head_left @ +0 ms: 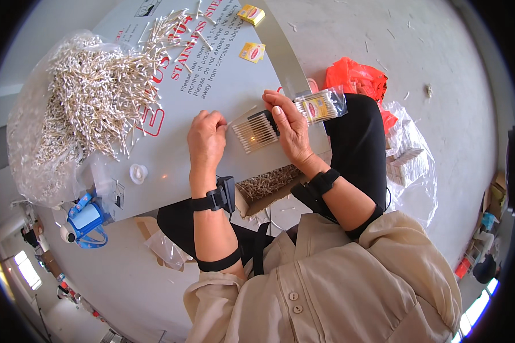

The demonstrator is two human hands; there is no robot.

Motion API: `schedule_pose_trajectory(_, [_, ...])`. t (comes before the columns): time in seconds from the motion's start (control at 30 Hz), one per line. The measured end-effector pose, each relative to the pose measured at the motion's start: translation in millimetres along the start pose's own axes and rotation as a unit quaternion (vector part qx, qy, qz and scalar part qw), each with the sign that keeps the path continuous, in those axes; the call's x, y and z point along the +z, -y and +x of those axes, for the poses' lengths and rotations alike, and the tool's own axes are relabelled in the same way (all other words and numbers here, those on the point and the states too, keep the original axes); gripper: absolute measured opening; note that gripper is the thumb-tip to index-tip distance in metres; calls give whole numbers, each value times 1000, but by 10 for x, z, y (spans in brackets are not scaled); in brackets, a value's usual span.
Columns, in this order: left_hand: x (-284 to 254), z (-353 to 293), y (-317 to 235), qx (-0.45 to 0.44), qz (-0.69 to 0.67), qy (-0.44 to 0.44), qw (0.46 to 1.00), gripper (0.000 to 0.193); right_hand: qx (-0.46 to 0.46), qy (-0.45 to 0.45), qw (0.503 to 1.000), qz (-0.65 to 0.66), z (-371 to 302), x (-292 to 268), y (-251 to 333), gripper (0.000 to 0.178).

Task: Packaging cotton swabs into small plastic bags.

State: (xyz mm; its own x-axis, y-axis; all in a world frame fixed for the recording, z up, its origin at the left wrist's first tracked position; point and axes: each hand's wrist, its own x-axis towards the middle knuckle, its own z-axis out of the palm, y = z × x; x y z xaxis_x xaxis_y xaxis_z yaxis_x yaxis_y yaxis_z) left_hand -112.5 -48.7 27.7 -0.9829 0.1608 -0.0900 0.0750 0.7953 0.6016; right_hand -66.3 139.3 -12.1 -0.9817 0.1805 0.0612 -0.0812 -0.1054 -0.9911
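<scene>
My left hand (206, 140) is closed, its thumb and fingers pressed together, at the left of a row of cotton swabs (250, 136). What it pinches, if anything, I cannot make out. A thin pale stick or edge runs from near its fingertips. The swabs lie side by side on the grey tabletop, their right ends by a black strip (267, 119). Over that strip stands my right hand (292, 128), its fingers extended and slightly curved, thumb apart. Just to its right lies a clear packet of swabs (320, 107) with a yellow label, reaching past the table edge.
A big heap of loose swabs (91, 91) spills from a clear bag at the left. Yellow cards (252, 52) lie at the far side. A blue bottle (86, 222) hangs by the left corner. An open carton of swabs (269, 186) sits below the near edge; a red bag (356, 79) is at right.
</scene>
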Motion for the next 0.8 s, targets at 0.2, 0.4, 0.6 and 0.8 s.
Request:
schedule_pose_trajectory(0.2, [36, 81, -101, 63, 32, 16, 997, 10, 6, -2, 1000, 16, -2, -17, 0, 35])
schedule_pose_trajectory(0.4, [134, 88, -119, 145, -5, -44, 988, 24, 29, -9, 997, 65, 5, -6, 55, 39])
schedule_pose_trajectory(0.6, [175, 60, -115, 148, 37, -15, 988, 28, 25, -4, 999, 46, 33, -22, 40, 37])
schedule_pose_trajectory(0.8, [342, -76, -60, 104, -137, -126, 977, 25, 18, 16, 1000, 18, 58, -3, 53, 38])
